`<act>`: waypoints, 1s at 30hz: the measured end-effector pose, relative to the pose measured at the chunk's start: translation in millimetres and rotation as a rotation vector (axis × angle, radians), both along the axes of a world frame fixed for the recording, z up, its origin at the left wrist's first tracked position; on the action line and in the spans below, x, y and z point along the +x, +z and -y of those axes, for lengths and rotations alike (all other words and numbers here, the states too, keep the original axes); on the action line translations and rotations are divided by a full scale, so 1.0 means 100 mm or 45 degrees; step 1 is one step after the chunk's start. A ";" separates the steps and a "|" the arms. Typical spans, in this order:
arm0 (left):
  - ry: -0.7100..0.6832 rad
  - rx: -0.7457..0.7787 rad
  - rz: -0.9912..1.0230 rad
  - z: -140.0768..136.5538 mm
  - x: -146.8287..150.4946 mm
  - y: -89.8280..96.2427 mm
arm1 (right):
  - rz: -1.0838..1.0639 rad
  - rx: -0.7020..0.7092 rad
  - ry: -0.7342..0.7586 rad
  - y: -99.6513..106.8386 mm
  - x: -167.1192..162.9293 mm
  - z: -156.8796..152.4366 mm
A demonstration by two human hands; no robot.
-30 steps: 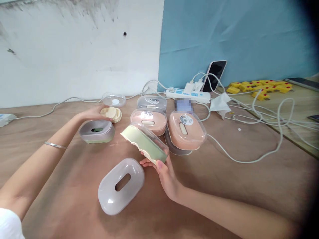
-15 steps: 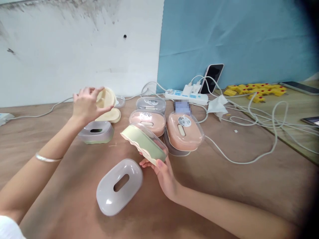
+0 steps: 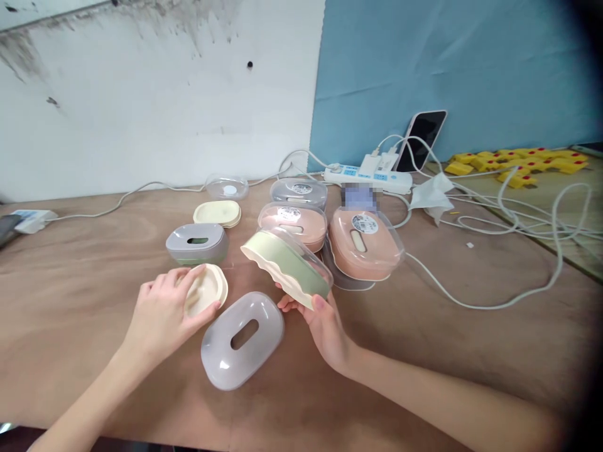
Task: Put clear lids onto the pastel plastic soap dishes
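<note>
Here's the green box, tilted in front of me near the middle, wavy cream rim turned near-left, clear cover on its far side, and my right hand has it by the near-right end, thumb on one side, fingers curled underneath. It looks light, thin-walled and fairly stiff; the cover looks smooth enough to slip, so I'd judge the solid green ends the better hold, keeping pressure off that rim. Whether it's touching the pink box behind it, I can't tell. Over to the left, my left hand is pinching a small cream piece between thumb and fingertips; shallow, rigid-looking, probably light too, best taken by its edge. Just right of that lies the slotted grey cover, glossy and likely slick, between my two hands. Far-left of it sits the grey-and-green box, with cream pieces farther off. Right of the green box, another pink box crowds that side. Best room to move: the near strip of table, and off to the right, minding the looping white cable. The table's near edge shows low on the left, by my forearm.
</note>
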State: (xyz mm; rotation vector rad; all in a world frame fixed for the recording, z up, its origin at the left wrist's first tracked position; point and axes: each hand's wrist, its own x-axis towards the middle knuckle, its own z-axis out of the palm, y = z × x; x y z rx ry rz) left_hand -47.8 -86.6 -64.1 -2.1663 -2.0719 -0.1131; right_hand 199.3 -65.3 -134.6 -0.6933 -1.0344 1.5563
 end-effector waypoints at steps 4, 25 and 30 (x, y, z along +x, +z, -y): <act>0.074 -0.039 0.034 0.14 0.04 -0.17 | 0.017 0.012 -0.003 0.02 0.00 0.00; -0.079 0.265 0.060 0.41 -0.09 -0.23 | 0.020 -0.020 -0.024 0.00 -0.01 0.01; -0.180 -0.125 0.296 0.31 -0.45 -0.20 | 0.007 -0.034 0.001 0.00 -0.01 0.01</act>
